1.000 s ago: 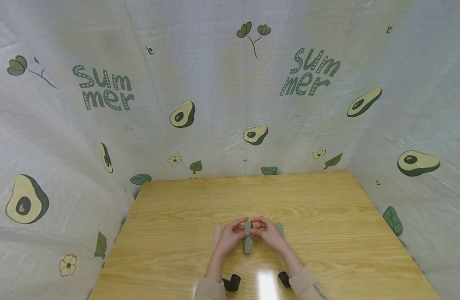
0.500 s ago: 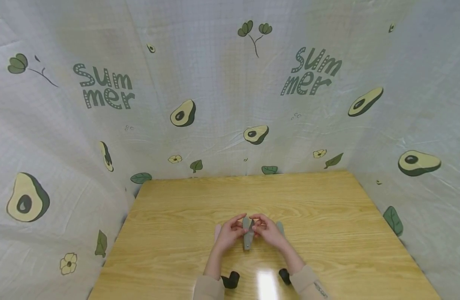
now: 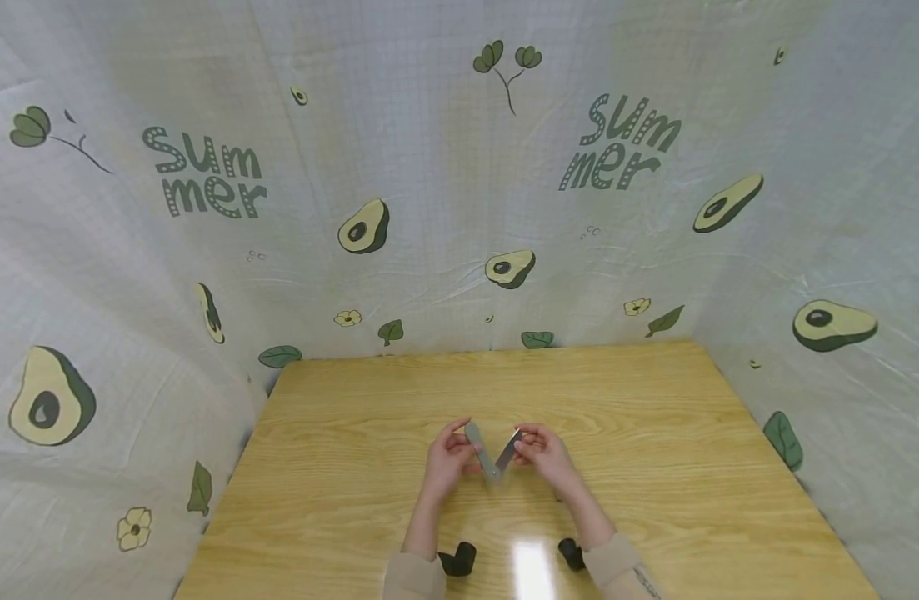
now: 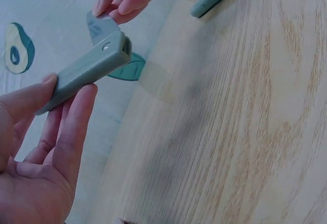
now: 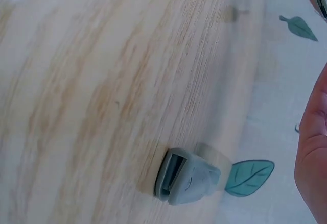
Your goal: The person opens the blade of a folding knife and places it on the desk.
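Observation:
A folding knife with a grey-green handle (image 3: 480, 446) is held up between both hands, its metal blade (image 3: 508, 450) swung well out so that the two parts form a V. My left hand (image 3: 447, 458) pinches the handle between thumb and fingers; the left wrist view shows the pivot end of the handle (image 4: 92, 73) pointing away from the palm. With thumb and fingertips, my right hand (image 3: 546, 457) pinches the blade (image 4: 102, 27) near its tip. In the right wrist view only part of the right palm (image 5: 314, 132) shows.
Another grey-green handled piece (image 5: 186, 178) lies on the wooden table (image 3: 616, 417), to the right of the knife. Printed cloth (image 3: 429, 150) rises behind the table and along both sides. Black curved pieces (image 3: 459, 560) sit beside the wrists.
The knife was folded; the blade has swung out to the right as the hands moved apart and slightly up. The pink strip by my left hand is now hidden.

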The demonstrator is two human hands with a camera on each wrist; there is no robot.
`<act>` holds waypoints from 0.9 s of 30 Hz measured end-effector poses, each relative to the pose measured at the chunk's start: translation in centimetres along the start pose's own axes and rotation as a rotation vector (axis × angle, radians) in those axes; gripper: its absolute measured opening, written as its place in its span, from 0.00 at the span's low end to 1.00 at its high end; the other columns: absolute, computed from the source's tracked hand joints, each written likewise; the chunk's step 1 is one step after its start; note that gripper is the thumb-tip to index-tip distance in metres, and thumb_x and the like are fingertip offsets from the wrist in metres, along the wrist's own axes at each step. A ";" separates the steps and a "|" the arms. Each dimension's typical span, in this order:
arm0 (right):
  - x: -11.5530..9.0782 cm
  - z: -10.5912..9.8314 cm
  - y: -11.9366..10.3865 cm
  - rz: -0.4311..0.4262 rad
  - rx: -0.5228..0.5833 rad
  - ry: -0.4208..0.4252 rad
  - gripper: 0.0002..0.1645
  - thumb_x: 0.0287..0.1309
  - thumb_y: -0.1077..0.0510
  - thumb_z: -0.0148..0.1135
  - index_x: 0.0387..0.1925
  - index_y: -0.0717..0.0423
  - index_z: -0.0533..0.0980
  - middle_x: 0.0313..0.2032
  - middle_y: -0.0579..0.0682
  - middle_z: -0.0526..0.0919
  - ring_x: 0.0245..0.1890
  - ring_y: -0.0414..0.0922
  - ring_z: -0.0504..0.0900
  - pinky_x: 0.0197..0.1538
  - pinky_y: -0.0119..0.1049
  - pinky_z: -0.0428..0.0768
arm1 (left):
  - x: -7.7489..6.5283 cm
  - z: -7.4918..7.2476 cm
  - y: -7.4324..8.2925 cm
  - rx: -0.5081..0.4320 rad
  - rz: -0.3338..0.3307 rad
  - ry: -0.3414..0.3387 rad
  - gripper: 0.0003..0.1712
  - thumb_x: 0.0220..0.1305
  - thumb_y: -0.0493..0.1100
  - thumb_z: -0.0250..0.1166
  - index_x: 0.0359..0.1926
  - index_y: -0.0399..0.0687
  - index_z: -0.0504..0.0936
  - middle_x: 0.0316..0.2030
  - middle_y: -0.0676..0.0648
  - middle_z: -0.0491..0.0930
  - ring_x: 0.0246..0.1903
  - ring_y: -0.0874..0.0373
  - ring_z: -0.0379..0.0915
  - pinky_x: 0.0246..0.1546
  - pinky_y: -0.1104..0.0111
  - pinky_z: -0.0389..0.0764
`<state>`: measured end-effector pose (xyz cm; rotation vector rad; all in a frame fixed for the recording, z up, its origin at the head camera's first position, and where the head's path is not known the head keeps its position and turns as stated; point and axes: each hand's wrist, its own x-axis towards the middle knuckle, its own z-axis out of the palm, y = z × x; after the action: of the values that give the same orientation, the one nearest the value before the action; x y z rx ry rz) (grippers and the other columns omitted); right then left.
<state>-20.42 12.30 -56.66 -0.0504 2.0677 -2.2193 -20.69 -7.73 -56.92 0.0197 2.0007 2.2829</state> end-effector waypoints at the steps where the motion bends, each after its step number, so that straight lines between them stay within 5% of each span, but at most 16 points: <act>1: 0.0 0.0 0.0 0.008 0.027 0.021 0.22 0.61 0.74 0.56 0.55 0.82 0.64 0.31 0.50 0.74 0.28 0.40 0.81 0.38 0.39 0.87 | 0.0 0.0 0.0 -0.022 -0.002 0.015 0.33 0.59 0.24 0.63 0.66 0.32 0.66 0.37 0.41 0.76 0.34 0.58 0.78 0.40 0.42 0.82; 5: 0.0 0.3 0.0 0.012 0.110 0.088 0.17 0.61 0.75 0.55 0.51 0.80 0.65 0.31 0.50 0.73 0.28 0.40 0.81 0.36 0.31 0.86 | -0.1 0.1 0.1 -0.085 0.004 0.094 0.34 0.58 0.26 0.65 0.65 0.32 0.65 0.36 0.45 0.76 0.33 0.58 0.79 0.37 0.48 0.85; 13: -0.2 0.8 -0.1 -0.006 0.269 0.157 0.15 0.61 0.76 0.53 0.49 0.76 0.63 0.32 0.50 0.72 0.30 0.41 0.81 0.38 0.32 0.86 | -0.6 0.5 0.2 -0.225 0.042 0.194 0.33 0.61 0.27 0.64 0.65 0.32 0.61 0.35 0.48 0.77 0.35 0.58 0.80 0.36 0.58 0.87; 27: -0.9 1.6 -0.4 -0.014 0.417 0.241 0.11 0.67 0.72 0.51 0.48 0.64 0.63 0.36 0.48 0.73 0.34 0.40 0.82 0.44 0.35 0.86 | -1.1 1.4 0.1 -0.405 0.048 0.285 0.27 0.66 0.27 0.57 0.60 0.39 0.55 0.40 0.44 0.71 0.40 0.54 0.78 0.43 0.55 0.85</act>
<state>-19.40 10.87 -56.10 0.2483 1.6547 -2.7307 -19.48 -6.48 -56.59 -0.3087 1.6144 2.8133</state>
